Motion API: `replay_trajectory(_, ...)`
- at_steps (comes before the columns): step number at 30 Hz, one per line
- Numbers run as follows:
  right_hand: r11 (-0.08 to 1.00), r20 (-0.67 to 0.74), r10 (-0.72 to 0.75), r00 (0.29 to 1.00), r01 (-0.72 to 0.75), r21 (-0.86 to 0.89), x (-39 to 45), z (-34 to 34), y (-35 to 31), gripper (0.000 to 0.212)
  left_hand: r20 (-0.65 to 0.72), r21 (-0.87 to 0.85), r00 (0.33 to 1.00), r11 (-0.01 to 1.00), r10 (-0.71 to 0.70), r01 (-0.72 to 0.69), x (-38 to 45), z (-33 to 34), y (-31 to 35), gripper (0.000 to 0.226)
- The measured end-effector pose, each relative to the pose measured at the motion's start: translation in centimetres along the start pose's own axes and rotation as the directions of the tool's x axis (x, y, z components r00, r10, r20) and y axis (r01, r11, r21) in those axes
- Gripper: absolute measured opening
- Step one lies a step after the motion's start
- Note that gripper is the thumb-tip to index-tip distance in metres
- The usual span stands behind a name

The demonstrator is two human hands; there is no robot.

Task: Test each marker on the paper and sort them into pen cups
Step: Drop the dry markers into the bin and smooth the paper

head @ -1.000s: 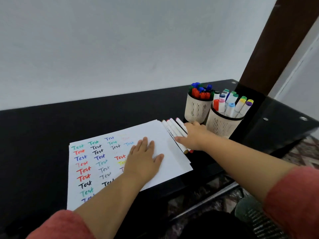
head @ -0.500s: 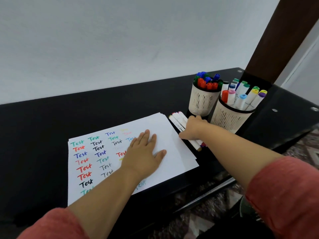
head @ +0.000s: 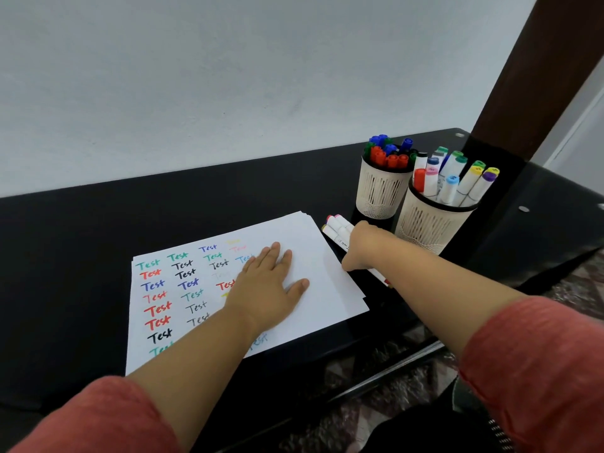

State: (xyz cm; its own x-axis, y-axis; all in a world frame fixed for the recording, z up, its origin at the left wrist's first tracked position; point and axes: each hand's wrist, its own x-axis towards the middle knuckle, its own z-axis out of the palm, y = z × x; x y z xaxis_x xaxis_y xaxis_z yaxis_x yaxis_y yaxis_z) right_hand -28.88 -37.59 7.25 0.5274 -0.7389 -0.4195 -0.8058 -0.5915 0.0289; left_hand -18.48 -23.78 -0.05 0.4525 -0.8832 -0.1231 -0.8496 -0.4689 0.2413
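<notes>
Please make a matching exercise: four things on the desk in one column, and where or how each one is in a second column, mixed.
1. left hand
2. right hand
3. far pen cup
4. near pen cup

a. holds white-bodied markers with coloured caps
b. flat on the paper
c. on the loose markers beside the paper
d. holds red, blue and green pens

Pairs: 1-b, 2-c, 3-d, 4-a
</notes>
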Motion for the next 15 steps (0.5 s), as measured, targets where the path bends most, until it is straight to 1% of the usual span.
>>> replay_trajectory(1,1.0,-0.004,-0.014,1.0,0.014,0.003,-0.1,0.0,0.1,0.062,-0.005,-0.01,1.0,1.0,-0.004,0.004,-0.1,-0.2,0.1,0.068)
replay_trajectory(4,0.998,-0.02,0.021,1.0,-0.02,0.067,-0.1,0.3,0.7,0.059,-0.017,-0.035,1.0,0.999,-0.023,0.023,-0.3,-0.7,0.1,0.068)
replay_trajectory(7,0.997,-0.066,-0.007,0.998,0.012,0.07,0.3,0.8,1.4,0.051,0.009,-0.025,1.0,1.0,-0.013,0.013,-0.4,-1.0,0.2,0.068)
replay_trajectory(9,0.993,-0.13,0.025,0.991,-0.01,0.117,0.4,1.1,1.8,0.038,0.071,0.002,0.997,1.0,-0.01,0.01,-0.4,-1.6,0.3,0.068)
replay_trajectory(10,0.991,-0.146,0.018,0.989,0.002,0.135,0.5,1.1,2.1,0.034,0.115,0.018,0.993,1.0,-0.012,0.01,-0.2,-2.1,0.4,0.067)
replay_trajectory(13,0.988,-0.141,-0.067,0.988,0.085,0.126,-0.2,0.9,2.8,0.031,0.236,0.102,0.972,0.995,-0.016,-0.009,0.5,-4.0,0.7,0.065)
replay_trajectory(15,0.989,-0.113,-0.123,0.986,0.132,0.069,-1.1,0.7,3.3,0.031,0.274,0.167,0.962,0.985,-0.012,-0.036,0.8,-5.2,1.2,0.065)
